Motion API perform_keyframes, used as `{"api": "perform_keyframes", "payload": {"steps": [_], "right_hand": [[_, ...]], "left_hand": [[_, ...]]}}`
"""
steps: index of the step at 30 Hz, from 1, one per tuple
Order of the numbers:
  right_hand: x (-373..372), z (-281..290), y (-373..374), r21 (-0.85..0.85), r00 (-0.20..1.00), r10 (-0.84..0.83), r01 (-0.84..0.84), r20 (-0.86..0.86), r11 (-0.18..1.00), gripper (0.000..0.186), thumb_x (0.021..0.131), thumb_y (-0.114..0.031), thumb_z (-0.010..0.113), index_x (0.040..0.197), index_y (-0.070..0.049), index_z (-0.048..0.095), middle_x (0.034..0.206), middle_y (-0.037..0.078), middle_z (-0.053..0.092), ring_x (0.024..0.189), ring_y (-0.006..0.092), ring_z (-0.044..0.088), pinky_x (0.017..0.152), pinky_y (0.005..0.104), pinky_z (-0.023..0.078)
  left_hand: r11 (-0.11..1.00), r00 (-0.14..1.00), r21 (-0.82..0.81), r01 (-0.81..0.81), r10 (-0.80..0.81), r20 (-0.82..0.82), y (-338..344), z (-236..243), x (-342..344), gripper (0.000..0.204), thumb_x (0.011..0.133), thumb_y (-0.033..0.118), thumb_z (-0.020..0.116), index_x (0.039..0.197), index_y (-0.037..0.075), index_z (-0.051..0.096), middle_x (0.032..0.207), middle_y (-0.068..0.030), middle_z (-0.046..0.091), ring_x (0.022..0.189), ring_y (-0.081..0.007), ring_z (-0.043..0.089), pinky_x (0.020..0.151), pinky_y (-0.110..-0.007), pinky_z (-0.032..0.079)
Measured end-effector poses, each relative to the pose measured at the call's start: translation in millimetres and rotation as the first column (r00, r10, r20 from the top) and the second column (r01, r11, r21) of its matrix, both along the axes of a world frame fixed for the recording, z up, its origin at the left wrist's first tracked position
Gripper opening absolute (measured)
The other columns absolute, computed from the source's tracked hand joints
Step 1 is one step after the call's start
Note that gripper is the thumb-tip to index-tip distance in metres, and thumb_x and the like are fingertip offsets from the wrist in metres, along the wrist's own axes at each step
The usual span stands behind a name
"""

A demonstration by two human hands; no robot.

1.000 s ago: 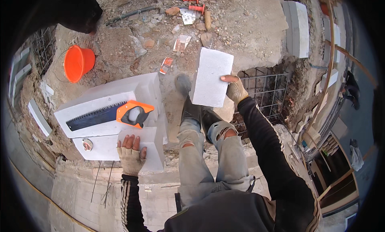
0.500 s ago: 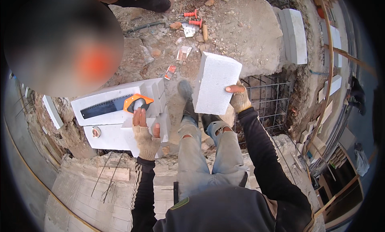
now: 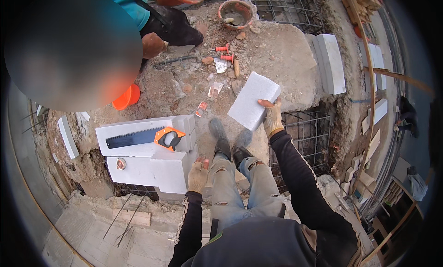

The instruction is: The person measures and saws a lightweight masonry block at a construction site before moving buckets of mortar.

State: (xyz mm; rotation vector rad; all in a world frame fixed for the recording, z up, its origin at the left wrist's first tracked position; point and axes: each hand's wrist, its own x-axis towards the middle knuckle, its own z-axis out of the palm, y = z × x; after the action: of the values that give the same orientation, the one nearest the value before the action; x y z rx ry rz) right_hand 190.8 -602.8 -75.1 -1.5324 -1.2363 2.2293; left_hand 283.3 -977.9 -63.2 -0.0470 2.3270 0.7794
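R hand [image 3: 272,115] gripping wht block [image 3: 253,100] at edge, thumb on top, block nr rebar [image 3: 302,124], L hand [image 3: 197,178] nr block stack [image 3: 138,175], can't tell if L fingers open, saw [image 3: 144,136] atop stack

The right arm [image 3: 300,170] is stretched forward and angled slightly inward, so that the right hand [image 3: 273,114] is held out ahead of the knees [image 3: 254,161]. The right hand is closed in a grip; its thumb [image 3: 265,103] is laid across toward the left, while most of the other fingers are hidden. The left arm [image 3: 187,232] is kept lower and nearer the body, and the left hand [image 3: 198,177] is poised just left of the left knee, with its fingers loosely bent. Both arms are covered by dark, pale-striped sleeves, and both hands are gloved, with fingertips bared.
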Motion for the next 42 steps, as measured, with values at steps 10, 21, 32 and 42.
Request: {"api": "perform_keyframes", "payload": {"steps": [10,21,32,42], "right_hand": [[-30,-106,22,-0.420,0.962,-0.242,0.273,0.128,0.866,0.083,0.073,-0.033,0.080,0.144,-0.011,0.043,0.134,0.014,0.053,0.124,0.0365,0.051,0.101,0.0605,0.042],[-100,-231,-43,0.002,0.677,0.212,-0.301,0.705,0.954,0.103,0.060,-0.037,0.087,0.142,0.006,0.043,0.131,0.028,0.058,0.114,0.0411,0.062,0.098,0.0421,0.050],[-124,-332,-57,-0.098,0.513,0.700,-0.768,0.497,0.633,0.068,0.079,-0.036,0.078,0.129,0.004,0.054,0.126,0.032,0.061,0.117,0.0455,0.061,0.101,0.0484,0.048],[-57,-391,133,-0.175,0.912,-0.320,0.370,0.257,0.913,0.092,0.088,-0.066,0.063,0.156,-0.012,0.033,0.152,0.016,0.043,0.122,0.0304,0.055,0.100,0.0459,0.042]], "left_hand": [[0.954,0.888,-0.015,-0.300,0.285,0.361,-46,25,24,0.046,0.102,0.035,0.058,0.128,-0.002,0.063,0.125,-0.0217,0.066,0.117,-0.0319,0.063,0.102,-0.038,0.046],[0.908,0.922,0.258,-0.331,0.253,0.294,54,8,-91,0.047,0.104,0.030,0.056,0.138,-0.002,0.055,0.132,-0.0185,0.062,0.122,-0.0259,0.060,0.103,-0.036,0.046],[0.962,0.926,0.016,-0.274,0.260,0.273,79,-38,-67,0.044,0.103,0.024,0.059,0.138,-0.003,0.054,0.128,-0.0193,0.065,0.117,-0.0269,0.063,0.100,-0.037,0.049],[0.971,0.931,-0.090,-0.224,0.240,0.274,104,-41,-49,0.040,0.100,0.022,0.064,0.133,0.000,0.059,0.113,-0.0145,0.070,0.106,-0.0212,0.066,0.093,-0.035,0.051]]}}
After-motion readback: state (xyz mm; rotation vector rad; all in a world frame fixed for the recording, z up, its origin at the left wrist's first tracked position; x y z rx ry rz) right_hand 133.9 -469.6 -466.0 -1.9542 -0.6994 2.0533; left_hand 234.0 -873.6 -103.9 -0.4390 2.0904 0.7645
